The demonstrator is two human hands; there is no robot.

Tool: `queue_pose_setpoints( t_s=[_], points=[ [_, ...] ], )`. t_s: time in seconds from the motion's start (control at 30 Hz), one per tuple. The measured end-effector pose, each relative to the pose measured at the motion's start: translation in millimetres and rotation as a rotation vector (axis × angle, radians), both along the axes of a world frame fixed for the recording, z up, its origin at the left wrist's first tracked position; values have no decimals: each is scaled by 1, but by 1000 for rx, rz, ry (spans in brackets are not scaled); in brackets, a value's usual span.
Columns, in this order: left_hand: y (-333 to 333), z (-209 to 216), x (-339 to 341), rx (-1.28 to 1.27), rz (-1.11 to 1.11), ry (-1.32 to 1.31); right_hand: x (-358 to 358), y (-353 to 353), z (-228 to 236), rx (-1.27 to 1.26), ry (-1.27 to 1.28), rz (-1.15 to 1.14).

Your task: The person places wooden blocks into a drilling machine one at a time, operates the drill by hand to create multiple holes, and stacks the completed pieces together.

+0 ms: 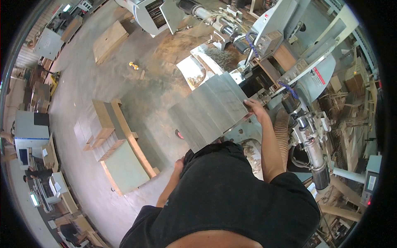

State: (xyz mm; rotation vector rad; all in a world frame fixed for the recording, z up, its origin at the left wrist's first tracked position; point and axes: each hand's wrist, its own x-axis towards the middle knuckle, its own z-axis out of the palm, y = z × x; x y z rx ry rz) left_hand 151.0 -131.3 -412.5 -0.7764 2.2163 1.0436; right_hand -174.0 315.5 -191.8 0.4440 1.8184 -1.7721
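Note:
Several flat grey panels with a wood-grain look [211, 109] lie overlapping in steps in front of me, beside a machine. My right hand [257, 109] is at their right edge, its fingers closed over the border of a grey panel. Down by my left side, close to the panels' near left corner, is my left hand [178, 164]. Its fingers are mostly hidden against my dark clothing, so I cannot make out whether it holds anything.
A white and grey machine [271, 39] with motors and hoses stands at the right and far side. Left of me, stacked boards [126, 167] rest on a wooden pallet [128, 136]. A yellow tool-like object [133, 65] and a plywood sheet [108, 41] lie on the floor.

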Motion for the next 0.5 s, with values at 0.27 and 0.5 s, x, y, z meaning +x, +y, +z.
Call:
queue_pose_setpoints(
  t_s=[0.27, 0.5],
  points=[
    [13, 52, -21, 121, 280, -46, 6, 3, -9, -116, 36, -73],
    [14, 69, -38, -39, -36, -6, 7, 2, -13, -73, 80, -100]
  ],
)
